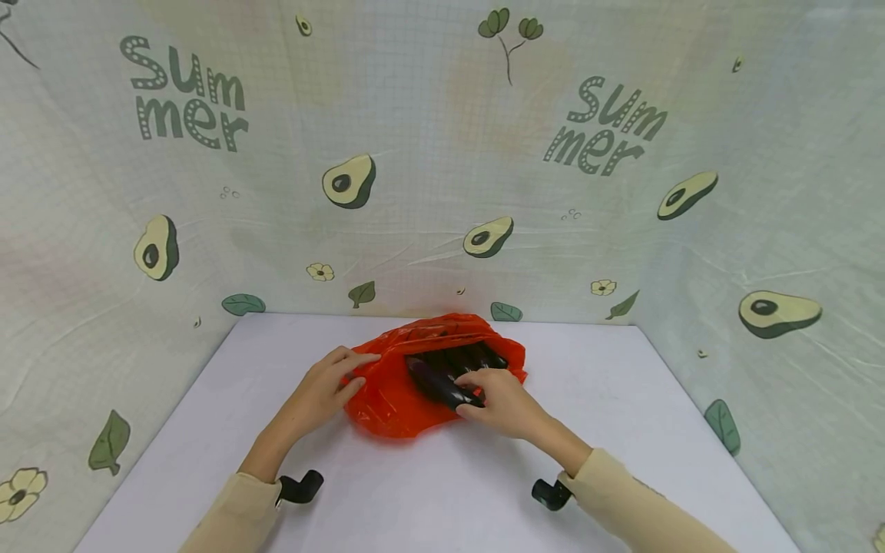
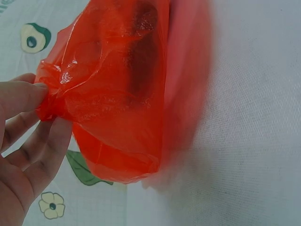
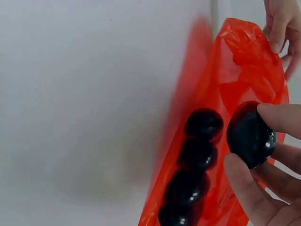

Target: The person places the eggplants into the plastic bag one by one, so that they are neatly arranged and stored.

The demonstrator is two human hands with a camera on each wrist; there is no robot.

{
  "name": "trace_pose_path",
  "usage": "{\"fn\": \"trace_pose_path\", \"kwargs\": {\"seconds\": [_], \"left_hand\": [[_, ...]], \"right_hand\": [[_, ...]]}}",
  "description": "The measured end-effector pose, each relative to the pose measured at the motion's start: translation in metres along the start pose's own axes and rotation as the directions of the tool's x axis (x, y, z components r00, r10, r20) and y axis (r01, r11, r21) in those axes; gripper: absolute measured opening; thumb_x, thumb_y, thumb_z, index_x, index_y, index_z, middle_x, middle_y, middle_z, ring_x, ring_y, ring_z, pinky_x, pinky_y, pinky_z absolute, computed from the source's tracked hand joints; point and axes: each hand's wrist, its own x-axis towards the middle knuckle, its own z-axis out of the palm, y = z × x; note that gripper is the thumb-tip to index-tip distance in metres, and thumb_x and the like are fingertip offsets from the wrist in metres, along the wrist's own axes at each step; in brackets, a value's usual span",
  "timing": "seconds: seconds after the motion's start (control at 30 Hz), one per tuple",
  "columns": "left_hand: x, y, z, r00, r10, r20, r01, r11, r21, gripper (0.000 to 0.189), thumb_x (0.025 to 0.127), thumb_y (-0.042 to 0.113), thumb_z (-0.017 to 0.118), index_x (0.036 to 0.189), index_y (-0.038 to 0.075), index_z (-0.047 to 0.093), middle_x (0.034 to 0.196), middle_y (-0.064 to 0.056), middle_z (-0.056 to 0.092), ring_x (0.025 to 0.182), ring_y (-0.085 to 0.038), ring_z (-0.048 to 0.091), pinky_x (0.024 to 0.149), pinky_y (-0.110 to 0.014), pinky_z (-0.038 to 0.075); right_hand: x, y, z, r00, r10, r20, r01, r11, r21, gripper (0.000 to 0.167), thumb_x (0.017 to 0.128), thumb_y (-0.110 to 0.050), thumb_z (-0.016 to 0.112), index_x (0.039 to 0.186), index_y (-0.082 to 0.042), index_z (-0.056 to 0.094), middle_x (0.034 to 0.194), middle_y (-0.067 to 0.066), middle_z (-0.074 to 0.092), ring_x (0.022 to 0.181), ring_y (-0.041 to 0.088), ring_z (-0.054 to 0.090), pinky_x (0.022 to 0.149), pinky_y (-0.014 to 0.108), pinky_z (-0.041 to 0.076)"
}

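Observation:
A red plastic bag (image 1: 387,403) lies on its side on the white table, its mouth facing the person. My left hand (image 1: 328,388) pinches the gathered edge of the bag between thumb and fingers, as the left wrist view shows up close. Inside the bag, several dark, glossy eggplants (image 3: 200,155) lie side by side in a row. My right hand (image 1: 508,403) grips one more eggplant (image 1: 439,384) by its near end, thumb on one side and fingers on the other. That eggplant slants at the bag's mouth, in front of the others.
The white table (image 1: 588,461) runs back to a cloth backdrop (image 1: 415,115) printed with avocados, leaves and lettering, which also hangs on both sides. A small black wrist device (image 1: 301,487) sits at the left cuff and a similar black device (image 1: 551,495) at the right.

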Motion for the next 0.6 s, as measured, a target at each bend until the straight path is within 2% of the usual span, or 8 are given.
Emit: {"fn": "trace_pose_path", "kwargs": {"seconds": [0.07,0.17,0.37,0.6], "left_hand": [[0.0,0.0,0.0,1.0,0.002,-0.001,-0.002,1.0,0.001,0.048,0.098,0.006,0.076,0.143,0.02,0.067,0.117,0.0,0.061,0.101,-0.017,0.057,0.08,-0.024,0.059],[0.0,0.0,0.0,1.0,0.002,0.0,-0.002,1.0,0.0,0.048,0.098,0.005,0.075,0.143,0.02,0.067,0.117,0.0,0.061,0.1,-0.018,0.057,0.08,-0.025,0.059],[-0.001,0.0,0.0,1.0,-0.002,-0.003,0.002,1.0,-0.006,0.048,0.098,0.005,0.075,0.143,0.02,0.067,0.118,0.0,0.061,0.103,-0.018,0.058,0.083,-0.026,0.06],[-0.001,0.0,0.0,1.0,0.007,-0.006,-0.007,1.0,0.001,0.048,0.098,0.005,0.075,0.143,0.02,0.067,0.117,0.001,0.061,0.101,-0.017,0.057,0.082,-0.026,0.059]], "right_hand": [[0.004,-0.003,0.004,1.0,0.001,-0.007,-0.001,1.0,0.001,0.038,0.092,-0.021,0.084,0.127,-0.008,0.076,0.116,0.005,0.077,0.1,0.023,0.068,0.086,0.037,0.06],[0.01,-0.006,0.01,1.0,0.002,-0.01,-0.002,1.0,0.002,0.038,0.092,-0.021,0.084,0.126,-0.007,0.076,0.118,0.007,0.077,0.103,0.023,0.068,0.089,0.043,0.06],[0.022,-0.012,0.025,1.0,0.021,-0.007,-0.021,1.0,-0.002,0.036,0.092,-0.023,0.084,0.124,-0.008,0.077,0.114,0.006,0.076,0.097,0.019,0.065,0.085,0.037,0.06],[0.032,-0.02,0.037,0.999,0.032,-0.024,-0.032,0.999,0.008,0.035,0.093,-0.022,0.084,0.123,-0.005,0.077,0.112,0.007,0.076,0.098,0.02,0.065,0.086,0.037,0.059]]}}
